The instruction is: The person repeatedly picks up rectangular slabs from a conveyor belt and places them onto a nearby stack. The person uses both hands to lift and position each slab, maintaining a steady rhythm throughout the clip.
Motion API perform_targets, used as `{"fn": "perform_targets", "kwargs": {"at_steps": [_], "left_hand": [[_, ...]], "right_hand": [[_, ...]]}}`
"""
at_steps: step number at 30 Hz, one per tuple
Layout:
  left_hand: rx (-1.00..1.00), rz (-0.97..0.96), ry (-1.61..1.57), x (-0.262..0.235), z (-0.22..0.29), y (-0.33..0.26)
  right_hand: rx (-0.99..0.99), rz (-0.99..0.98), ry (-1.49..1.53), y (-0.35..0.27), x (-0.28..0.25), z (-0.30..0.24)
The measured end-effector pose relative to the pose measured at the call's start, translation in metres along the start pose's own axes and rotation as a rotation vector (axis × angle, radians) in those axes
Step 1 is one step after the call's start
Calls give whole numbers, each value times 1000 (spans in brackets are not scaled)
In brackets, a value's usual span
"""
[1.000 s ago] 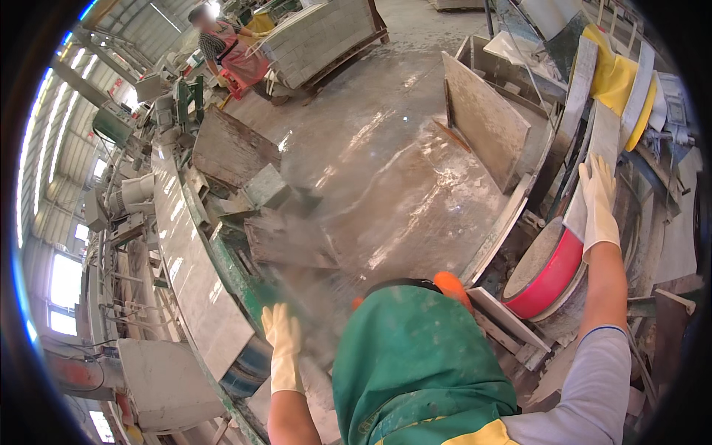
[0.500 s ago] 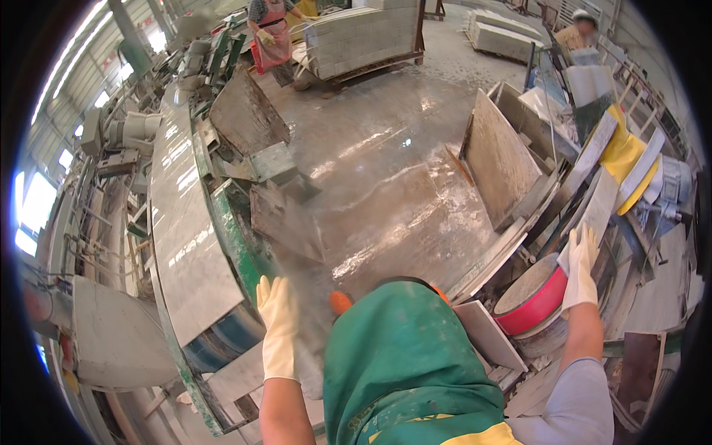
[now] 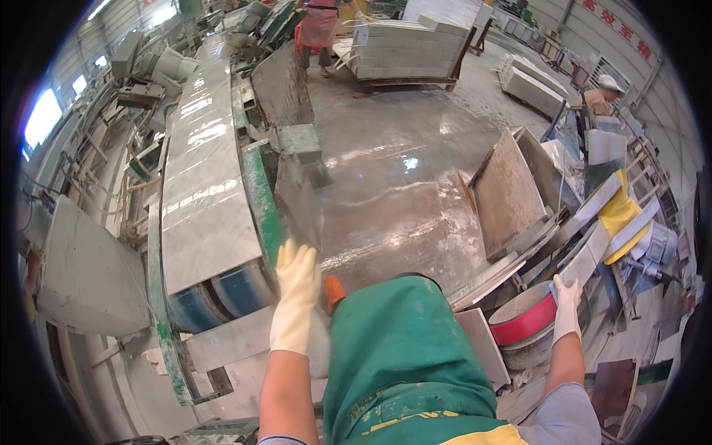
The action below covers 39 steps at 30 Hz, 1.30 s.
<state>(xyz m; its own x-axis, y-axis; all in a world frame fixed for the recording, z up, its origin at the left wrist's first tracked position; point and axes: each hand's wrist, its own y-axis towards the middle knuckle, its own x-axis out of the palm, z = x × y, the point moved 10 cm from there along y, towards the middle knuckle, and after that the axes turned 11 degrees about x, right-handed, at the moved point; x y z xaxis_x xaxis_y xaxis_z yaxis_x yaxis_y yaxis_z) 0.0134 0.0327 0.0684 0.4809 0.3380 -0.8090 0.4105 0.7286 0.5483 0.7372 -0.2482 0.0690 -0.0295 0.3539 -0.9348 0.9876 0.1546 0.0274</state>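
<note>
Both gloved hands hover spread, gripping nothing: my left hand (image 3: pixel 295 297) by the grey stone slab (image 3: pixel 204 185) on its green-edged conveyor (image 3: pixel 259 196), my right hand (image 3: pixel 567 308) beside the red-banded round tub (image 3: pixel 530 326); I'd judge handling not yet begun.

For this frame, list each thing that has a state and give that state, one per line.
Left hand: gloved, fingers extended, beside the conveyor, holding nothing visible.
Right hand: gloved, raised near the red-rimmed tub, grip unclear.
Stone slab: lying flat on the conveyor.
Red-rimmed tub: upright, open-topped.
Floor: wet, glossy.
Leaning slab: tilted on edge.
</note>
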Motion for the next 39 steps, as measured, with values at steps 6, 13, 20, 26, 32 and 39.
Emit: {"fn": "perform_targets", "kwargs": {"at_steps": [6, 13, 20, 26, 32, 39], "left_hand": [[0, 103, 40, 0, -3, -2], [-40, 143, 26, 2, -7, -5], [-71, 111, 41, 4, -8, -6], [-353, 68, -265, 3, -25, -4], [-791, 453, -1369, -12, 15, 0], [-980, 1140, -1522, -86, -17, -87]], "right_hand": [[90, 54, 137, 5, 8, -4], [125, -84, 332, 25, 8, 7], [-72, -298, 780, -51, -37, -64], [-439, -765, 685, -189, -22, -223], [-1107, -1118, 373, -401, -22, -371], [-2342, -715, 46, -648, -17, -380]]}}
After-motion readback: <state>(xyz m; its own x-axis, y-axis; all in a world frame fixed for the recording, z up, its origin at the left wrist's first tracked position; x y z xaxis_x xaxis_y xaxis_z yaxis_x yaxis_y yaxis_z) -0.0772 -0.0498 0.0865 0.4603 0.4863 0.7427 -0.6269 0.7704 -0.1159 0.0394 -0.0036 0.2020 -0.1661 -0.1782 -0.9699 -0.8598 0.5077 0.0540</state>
